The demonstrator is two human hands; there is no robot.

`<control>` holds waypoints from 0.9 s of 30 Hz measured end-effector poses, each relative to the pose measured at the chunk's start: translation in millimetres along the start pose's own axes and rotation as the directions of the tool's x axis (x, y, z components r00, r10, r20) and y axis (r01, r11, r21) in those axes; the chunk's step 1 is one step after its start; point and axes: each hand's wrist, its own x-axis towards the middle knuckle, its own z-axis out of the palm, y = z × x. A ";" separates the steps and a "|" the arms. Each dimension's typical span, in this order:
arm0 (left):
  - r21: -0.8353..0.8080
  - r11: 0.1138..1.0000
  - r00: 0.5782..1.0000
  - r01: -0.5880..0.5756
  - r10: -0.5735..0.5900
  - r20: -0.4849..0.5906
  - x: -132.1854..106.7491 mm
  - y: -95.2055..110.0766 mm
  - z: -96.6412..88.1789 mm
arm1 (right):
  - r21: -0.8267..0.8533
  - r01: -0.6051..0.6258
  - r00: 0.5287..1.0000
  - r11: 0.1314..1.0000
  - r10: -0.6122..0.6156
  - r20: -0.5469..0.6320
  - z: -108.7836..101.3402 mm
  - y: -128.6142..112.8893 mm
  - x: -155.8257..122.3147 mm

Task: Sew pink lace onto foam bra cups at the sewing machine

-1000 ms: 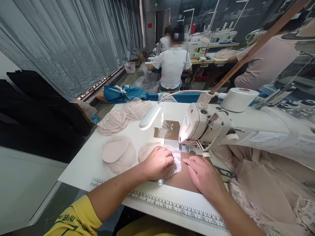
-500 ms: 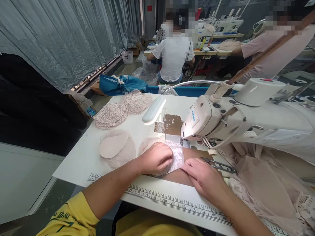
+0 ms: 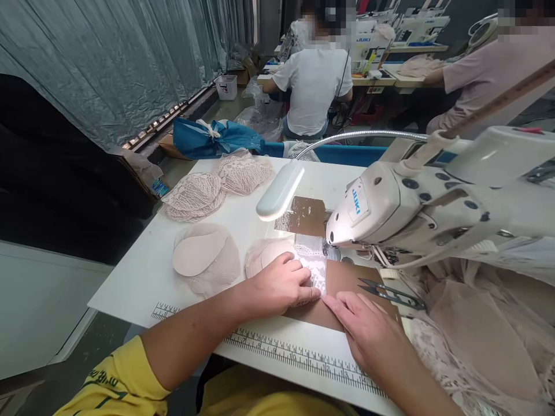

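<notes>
My left hand (image 3: 282, 284) lies curled over a white lace piece (image 3: 315, 269) and a beige cup (image 3: 264, 257), pressing them onto the white table (image 3: 139, 277). My right hand (image 3: 368, 326) rests flat on a brown sheet (image 3: 342, 283) beside the lace, its fingertips at the lace's near edge. Both sit just in front of the needle of the white Juki sewing machine (image 3: 377, 202).
Thread snips (image 3: 390, 292) lie right of my hands. Beige cups (image 3: 203, 257) and lace cups (image 3: 217, 185) sit on the left of the table. A lamp (image 3: 280, 190) hangs over it. Beige fabric (image 3: 477, 335) is heaped at right. A ruler strip (image 3: 303, 358) runs along the front edge. Other people sew behind.
My view has tilted down and moved nearer. My left hand has shifted the lace slightly toward the needle, and my right hand has slid back toward the table's front edge.
</notes>
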 end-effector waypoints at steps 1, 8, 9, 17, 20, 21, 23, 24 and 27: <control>0.007 1.000 1.000 0.002 -0.002 0.003 0.0 0.6 -0.8 | 0.000 -0.002 1.000 1.000 0.002 0.000 0.2 -0.3 -0.6; 0.046 0.999 1.000 0.010 -0.010 -0.001 1.2 3.3 -1.7 | -0.003 0.002 0.999 1.000 -0.002 -0.037 1.5 0.2 -3.6; 0.047 0.999 1.000 0.010 -0.010 -0.002 1.6 3.5 -1.3 | 0.007 -0.002 0.999 1.000 0.002 -0.035 1.1 1.0 -3.8; 0.032 0.999 1.000 0.022 -0.021 -0.021 3.7 5.2 -2.5 | 0.174 0.016 0.998 0.985 -0.006 -0.059 -4.0 13.9 -3.9; 0.001 0.999 0.999 0.034 -0.034 -0.024 4.1 5.1 -2.8 | 0.142 0.036 0.999 0.989 -0.034 -0.014 -2.7 14.2 -1.4; -0.010 0.999 0.999 0.032 -0.032 -0.030 4.3 4.9 -2.6 | 0.112 0.035 0.999 0.993 -0.035 -0.001 -1.7 13.4 -0.1; -0.035 0.999 0.999 0.015 -0.016 -0.047 4.8 4.2 -1.9 | 0.033 0.021 1.000 0.999 -0.021 0.001 0.6 10.9 2.8; -0.048 0.999 0.999 0.004 -0.006 -0.054 5.1 3.8 -1.4 | -0.005 0.012 1.000 1.000 -0.012 -0.013 1.6 9.6 4.1; -0.074 0.997 0.999 -0.012 0.008 -0.050 6.6 2.5 0.8 | -0.057 0.019 0.999 0.998 -0.022 -0.040 3.7 6.9 6.2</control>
